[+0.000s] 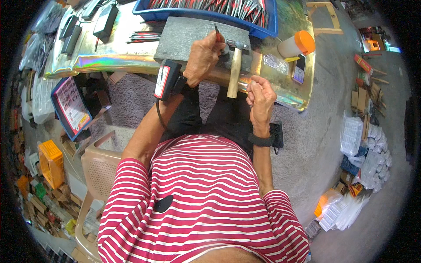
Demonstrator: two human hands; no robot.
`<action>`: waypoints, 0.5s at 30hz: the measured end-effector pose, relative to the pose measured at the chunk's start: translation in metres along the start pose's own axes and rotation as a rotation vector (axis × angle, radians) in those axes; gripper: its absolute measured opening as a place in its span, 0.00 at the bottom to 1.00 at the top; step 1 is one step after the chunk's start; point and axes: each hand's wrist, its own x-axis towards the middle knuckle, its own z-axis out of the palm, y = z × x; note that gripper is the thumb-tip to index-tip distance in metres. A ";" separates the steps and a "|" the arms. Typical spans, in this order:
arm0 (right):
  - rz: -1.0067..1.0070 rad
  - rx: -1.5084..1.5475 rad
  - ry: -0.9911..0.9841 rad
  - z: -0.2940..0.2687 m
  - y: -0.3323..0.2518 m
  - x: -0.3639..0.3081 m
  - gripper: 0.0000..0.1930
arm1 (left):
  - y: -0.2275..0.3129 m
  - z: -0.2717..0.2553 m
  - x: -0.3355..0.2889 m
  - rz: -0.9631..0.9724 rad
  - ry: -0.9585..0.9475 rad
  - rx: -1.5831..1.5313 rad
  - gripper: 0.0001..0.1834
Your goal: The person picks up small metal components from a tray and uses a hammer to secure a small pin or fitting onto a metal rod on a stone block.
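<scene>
My left hand reaches forward over the grey stone slab, wrist bent down, fingers pinched tight around one thin red-handled tool standing upright on the slab. My right hand sits nearer my body, fist curled shut around the lower end of the one hammer's wooden handle, its metal head resting by my left fingers. The tool's tip is hidden behind my knuckles. The blue tray beyond holds many similar tools, too crowded to count. Each wrist wears one black strapped device.
</scene>
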 end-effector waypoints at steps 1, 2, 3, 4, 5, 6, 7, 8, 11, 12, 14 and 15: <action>0.016 -0.037 -0.006 0.001 0.001 0.000 0.11 | 0.000 0.000 0.000 0.000 -0.008 -0.009 0.01; 0.032 -0.073 -0.012 0.002 0.002 0.001 0.11 | -0.001 0.000 0.001 0.000 -0.009 -0.009 0.01; 0.032 -0.074 -0.013 0.004 0.003 0.001 0.11 | -0.003 0.000 0.002 -0.005 -0.011 -0.006 0.03; 0.008 -0.143 -0.032 0.005 0.005 0.002 0.11 | -0.004 0.000 0.002 -0.011 -0.014 -0.002 0.05; -0.016 -0.212 -0.050 0.006 0.007 0.003 0.11 | -0.005 0.000 0.002 -0.011 -0.013 -0.002 0.05; -0.015 -0.212 -0.052 0.006 0.009 0.004 0.11 | -0.003 0.000 0.000 -0.011 -0.021 -0.017 0.04; -0.005 -0.256 -0.083 0.006 0.012 0.005 0.12 | -0.002 0.000 0.000 -0.012 -0.029 -0.032 0.03; 0.004 -0.301 -0.115 0.005 0.015 0.006 0.14 | -0.003 0.000 0.000 -0.013 -0.027 -0.031 0.03; -0.120 -0.422 -0.155 0.011 0.016 0.008 0.16 | -0.006 0.001 -0.001 0.034 -0.024 -0.046 0.04; -0.256 -0.510 -0.165 0.014 0.016 0.010 0.16 | -0.007 0.001 -0.001 0.078 -0.019 0.000 0.05; -0.156 -0.499 -0.188 0.013 0.023 0.013 0.13 | -0.008 0.001 -0.001 0.120 -0.012 0.048 0.05; -0.089 -0.447 -0.223 0.017 0.023 0.014 0.13 | -0.007 0.001 -0.001 0.154 0.002 0.062 0.06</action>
